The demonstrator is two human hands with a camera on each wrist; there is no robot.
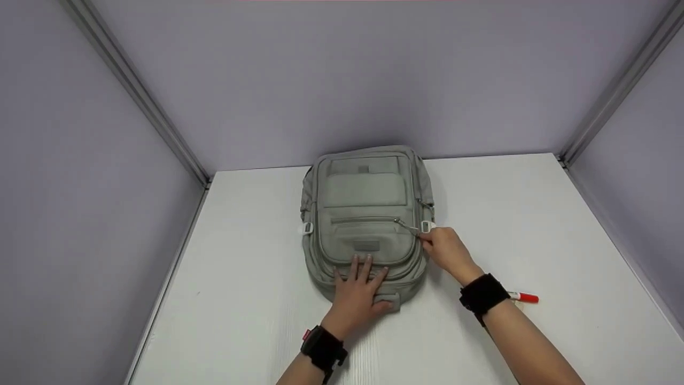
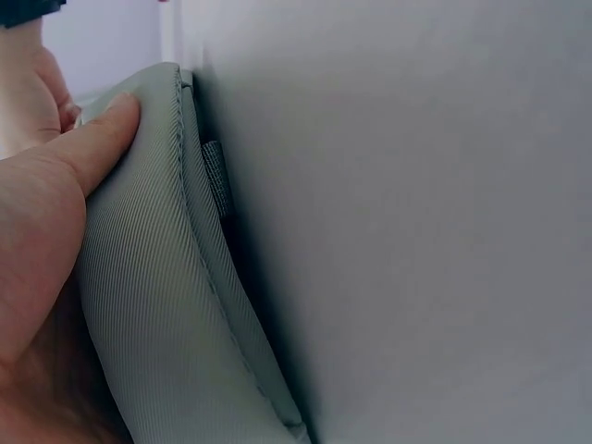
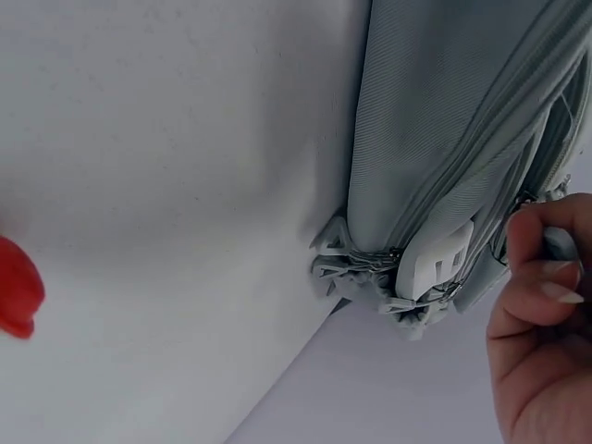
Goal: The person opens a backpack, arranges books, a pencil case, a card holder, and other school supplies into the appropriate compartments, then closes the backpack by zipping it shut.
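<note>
From the head camera, a grey-green backpack [image 1: 366, 224] lies flat on the white worktop [image 1: 246, 278], front panel up, near the middle and towards the back wall. It is a soft fabric pack with stacked front pockets, a zip line across the middle pocket and a small rectangular patch below it; no writing on the patch can be read. Its long axis runs away from the person, one short end nearest the hands and the other towards the wall. White plastic buckles show at both side edges. The left hand [image 1: 357, 291] rests flat on the near end of the pack, fingers spread and straight. The right hand [image 1: 446, 250] sits at the pack's right edge, fingertips pinching a zip pull [image 1: 410, 229]. A marker with a red cap [image 1: 523, 297] lies on the worktop just beyond the right wrist.

The left wrist camera shows the ribbed fabric of the backpack [image 2: 176, 314] bulging under the left hand [image 2: 46, 240], the thumb laid straight along it.

The right wrist camera shows the pack's side seams, a white buckle [image 3: 433, 264] and the right hand [image 3: 541, 314] with fingers curled beside it.
</note>
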